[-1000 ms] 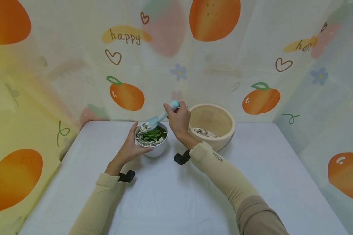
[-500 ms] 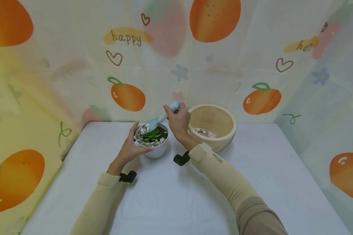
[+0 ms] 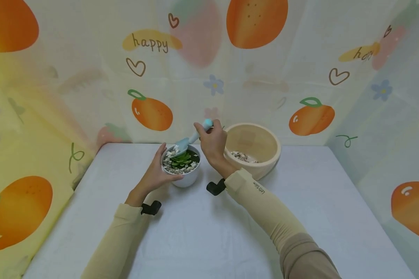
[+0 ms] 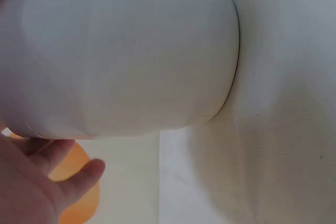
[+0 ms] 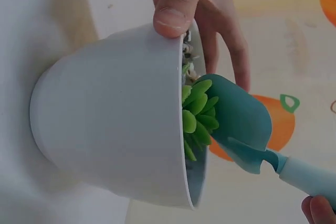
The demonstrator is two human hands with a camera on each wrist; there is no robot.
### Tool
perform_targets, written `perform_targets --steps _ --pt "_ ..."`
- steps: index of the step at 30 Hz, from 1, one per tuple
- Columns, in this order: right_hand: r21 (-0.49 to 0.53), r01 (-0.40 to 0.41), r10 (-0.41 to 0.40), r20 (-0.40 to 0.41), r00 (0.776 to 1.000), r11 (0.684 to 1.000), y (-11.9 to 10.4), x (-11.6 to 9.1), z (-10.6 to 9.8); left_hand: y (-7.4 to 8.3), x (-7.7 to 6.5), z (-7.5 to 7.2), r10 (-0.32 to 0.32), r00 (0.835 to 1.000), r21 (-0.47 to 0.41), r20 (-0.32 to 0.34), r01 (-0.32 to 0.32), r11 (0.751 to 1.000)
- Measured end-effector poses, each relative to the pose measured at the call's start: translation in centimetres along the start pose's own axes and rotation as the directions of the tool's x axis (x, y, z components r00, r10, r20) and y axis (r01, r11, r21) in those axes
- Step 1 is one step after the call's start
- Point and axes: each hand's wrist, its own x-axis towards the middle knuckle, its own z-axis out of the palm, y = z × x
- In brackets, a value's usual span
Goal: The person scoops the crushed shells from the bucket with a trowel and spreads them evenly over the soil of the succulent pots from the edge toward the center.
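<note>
A white flowerpot [image 3: 184,180] stands on the table with a green succulent [image 3: 181,159] and pale pebbles [image 3: 176,169] inside. My left hand [image 3: 155,173] holds the pot from its left side, thumb at the front of the rim and fingers around the back. In my right hand [image 3: 213,142] is the handle of a small light-blue trowel [image 3: 182,145]. Its blade tilts down over the left back part of the pot. In the right wrist view the trowel's blade [image 5: 239,111] lies right beside the leaves [image 5: 198,113]. The left wrist view is mostly filled by the pot's side [image 4: 131,51].
A large beige bowl [image 3: 272,159] sits just right of the pot, with some pebbles [image 3: 241,156] at its bottom. White cloth covers the table [image 3: 195,240]. Fruit-printed curtains [image 3: 251,93] hang close behind and at both sides.
Both hands keep their holds and hardly move. The trowel's blade shifts slightly, and fewer white pebbles show on it than a second ago.
</note>
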Motion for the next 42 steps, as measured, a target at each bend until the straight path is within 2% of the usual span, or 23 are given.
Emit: perform_targets --steps 3,5,12,17,20,23,26,32,39,42 --pt "0.003 -0.002 0.002 0.005 1.0 1.0 0.1 -0.1 0.0 -0.1 0.4 -0.1 -0.017 0.999 -0.014 0.033 0.018 1.0" --pt "0.007 -0.001 0.001 0.007 1.0 1.0 0.1 -0.2 0.1 -0.1 0.4 0.0 -0.029 0.999 -0.024 0.03 0.03 0.999" --pt "-0.014 0.047 -0.047 0.003 0.999 0.999 -0.3 -0.3 0.5 -0.4 0.2 0.6 -0.014 0.998 -0.029 -0.064 0.012 1.0" --pt "-0.037 0.068 -0.068 -0.009 0.998 0.997 -0.5 -0.4 0.6 -0.4 -0.2 0.9 -0.009 0.991 0.024 -0.133 0.013 1.0" --pt "-0.032 0.072 -0.072 -0.004 0.997 0.997 -0.5 -0.4 0.6 -0.3 -0.3 1.0 -0.015 0.988 0.056 -0.153 0.024 0.998" --pt "-0.028 0.075 -0.075 0.0 0.997 0.997 -0.4 -0.3 0.7 -0.2 -0.2 0.8 -0.028 0.99 0.075 -0.139 0.038 0.996" --pt "-0.027 0.073 -0.073 -0.002 0.997 0.997 -0.3 -0.2 0.9 -0.1 -0.1 0.3 -0.03 0.995 0.082 -0.097 0.038 0.996" --pt "-0.031 0.088 -0.088 -0.005 0.996 0.996 -0.4 -0.3 1.2 -0.5 0.4 -0.6 -0.026 0.999 0.03 -0.022 0.027 0.999" --pt "-0.037 0.154 -0.153 0.02 0.988 0.987 -0.9 -1.0 1.5 -0.8 0.0 -0.1 -0.069 0.996 -0.008 -0.063 0.068 0.998" --pt "-0.043 0.182 -0.182 -0.003 0.983 0.982 -1.2 -0.9 1.5 -0.4 -0.1 0.1 -0.063 0.996 -0.001 -0.064 0.063 0.998"
